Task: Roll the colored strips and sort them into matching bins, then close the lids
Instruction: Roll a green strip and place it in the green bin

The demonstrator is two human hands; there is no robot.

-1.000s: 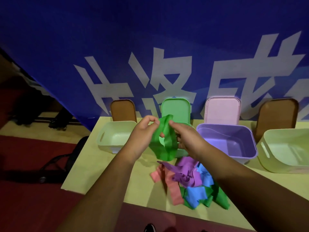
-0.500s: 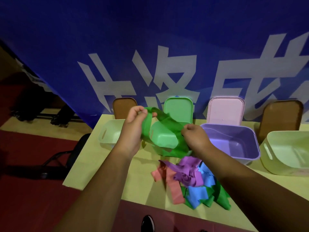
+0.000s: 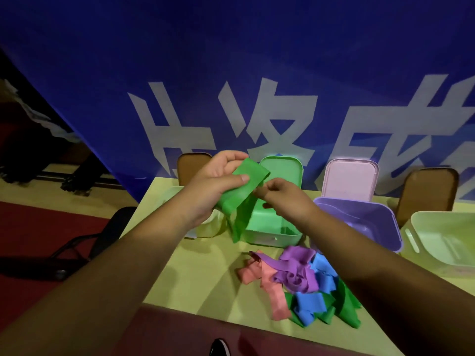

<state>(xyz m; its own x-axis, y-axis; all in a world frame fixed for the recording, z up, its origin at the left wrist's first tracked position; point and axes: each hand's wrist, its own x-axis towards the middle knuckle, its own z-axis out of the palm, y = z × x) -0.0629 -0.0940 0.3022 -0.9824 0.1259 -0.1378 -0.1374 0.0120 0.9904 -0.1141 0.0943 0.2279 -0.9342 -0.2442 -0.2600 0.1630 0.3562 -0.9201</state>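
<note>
Left hand (image 3: 218, 186) pinches green strip (image 3: 240, 194) above green bin (image 3: 272, 227), tail hanging loose. Right hand (image 3: 280, 199) nips strip's near edge. Rolling looks just begun. Next: wind tail tight, drop roll in bin. Pile of strips (image 3: 303, 283) waits on table (image 3: 200, 273).

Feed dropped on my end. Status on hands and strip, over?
Left hand and right hand both pinch the green strip. Its tail hangs loose, not yet rolled. Green bin open behind it, nothing in the way.
</note>
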